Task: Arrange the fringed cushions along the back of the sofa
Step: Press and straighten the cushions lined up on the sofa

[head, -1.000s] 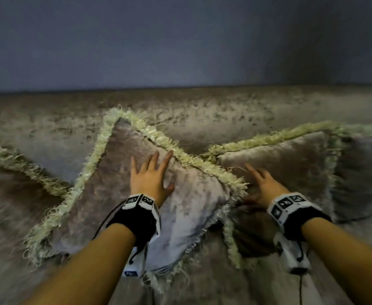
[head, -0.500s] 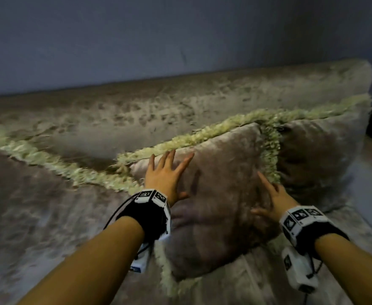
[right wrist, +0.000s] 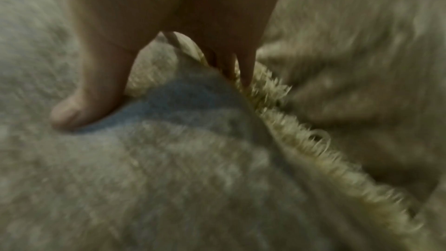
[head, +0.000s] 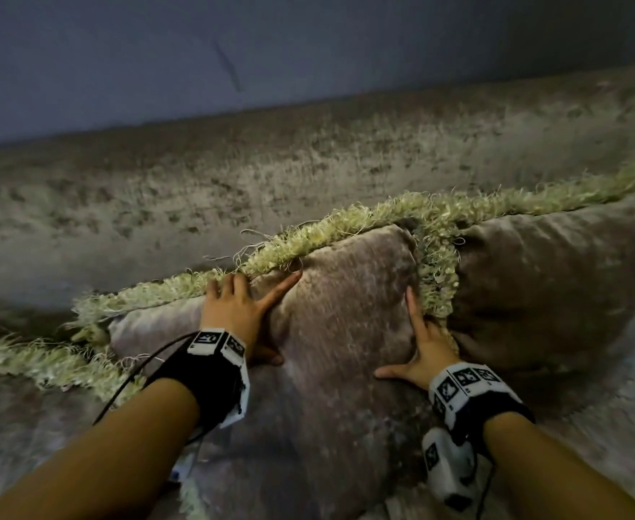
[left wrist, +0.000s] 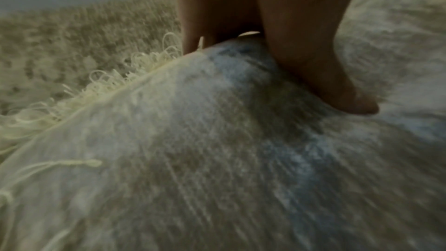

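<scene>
Softly crushed mauve-grey velvet cushion (head: 346, 313), shaggy pale-green fringe (head: 436, 264)

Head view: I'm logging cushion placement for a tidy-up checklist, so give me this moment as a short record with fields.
middle cushion: leans on the sofa back, fringe up
right cushion: beside it, fringes touching, also against the back
left hand: grips the middle cushion's top edge
right hand: holds its right edge, fingers in the fringe, thumb on the face
wall: plain, behind the sofa
</scene>
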Tool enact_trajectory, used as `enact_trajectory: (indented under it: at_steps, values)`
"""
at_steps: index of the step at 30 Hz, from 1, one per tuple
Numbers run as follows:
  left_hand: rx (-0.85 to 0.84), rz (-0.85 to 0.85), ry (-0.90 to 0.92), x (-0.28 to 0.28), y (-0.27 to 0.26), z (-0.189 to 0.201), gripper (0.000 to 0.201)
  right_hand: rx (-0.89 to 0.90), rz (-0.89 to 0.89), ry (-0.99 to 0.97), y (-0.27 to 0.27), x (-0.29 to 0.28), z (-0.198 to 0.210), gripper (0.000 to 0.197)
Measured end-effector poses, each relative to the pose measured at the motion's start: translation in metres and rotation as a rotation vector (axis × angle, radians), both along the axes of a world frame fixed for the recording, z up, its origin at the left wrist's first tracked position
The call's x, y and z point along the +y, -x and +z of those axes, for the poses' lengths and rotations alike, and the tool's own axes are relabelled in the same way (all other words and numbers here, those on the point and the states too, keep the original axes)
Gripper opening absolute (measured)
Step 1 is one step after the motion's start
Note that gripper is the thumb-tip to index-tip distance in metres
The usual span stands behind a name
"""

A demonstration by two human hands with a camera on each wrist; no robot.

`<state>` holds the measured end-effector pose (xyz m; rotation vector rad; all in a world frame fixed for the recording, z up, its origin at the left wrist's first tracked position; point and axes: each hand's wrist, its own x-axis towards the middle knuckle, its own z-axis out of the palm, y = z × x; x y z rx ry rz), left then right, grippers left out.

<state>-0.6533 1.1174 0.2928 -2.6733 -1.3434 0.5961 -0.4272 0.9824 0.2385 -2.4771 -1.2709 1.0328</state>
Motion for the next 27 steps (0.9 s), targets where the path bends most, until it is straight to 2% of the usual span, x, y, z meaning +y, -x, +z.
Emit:
enact_trajectory:
  at_steps: [2, 5, 7, 10, 14, 17, 22, 25, 27]
  values:
    - [-0.013, -0.009, -0.001, 0.0, 0.0, -0.005, 0.121, -0.127, 0.037, 0.043, 0.007, 0.002, -0.007, 0.134]
    - [-0.025, 0.003, 0.006, -0.004, 0.001, -0.012, 0.122, -0.442, 0.106, 0.104, 0.019, -0.003, -0.012, 0.125]
    - [-0.03, 0.007, 0.0, -0.007, 0.002, -0.013, 0.122, -0.531, 0.138, 0.125, 0.023, -0.003, -0.008, 0.123]
    - [-0.035, 0.001, -0.024, -0.012, 0.002, -0.011, 0.122, -0.499, 0.137, 0.14, 0.02, 0.001, -0.008, 0.126]
    - [-0.072, -0.006, -0.036, -0.022, 0.006, -0.011, 0.118, -0.166, -0.012, 0.085, 0.016, 0.002, 0.0, 0.135]
    - [-0.097, 0.002, -0.037, -0.035, 0.014, -0.009, 0.115, -0.038, -0.126, -0.021, 0.022, -0.01, 0.017, 0.125]
    - [-0.137, -0.01, -0.029, -0.052, 0.024, 0.0, 0.111, -0.154, -0.12, -0.119, 0.031, -0.039, 0.03, 0.11]
    - [-0.142, -0.038, -0.013, -0.065, 0.026, 0.01, 0.111, -0.246, -0.084, -0.141, 0.037, -0.054, 0.034, 0.109]
    - [-0.153, -0.054, -0.012, -0.074, 0.029, 0.015, 0.109, -0.214, -0.103, -0.16, 0.041, -0.063, 0.034, 0.112]
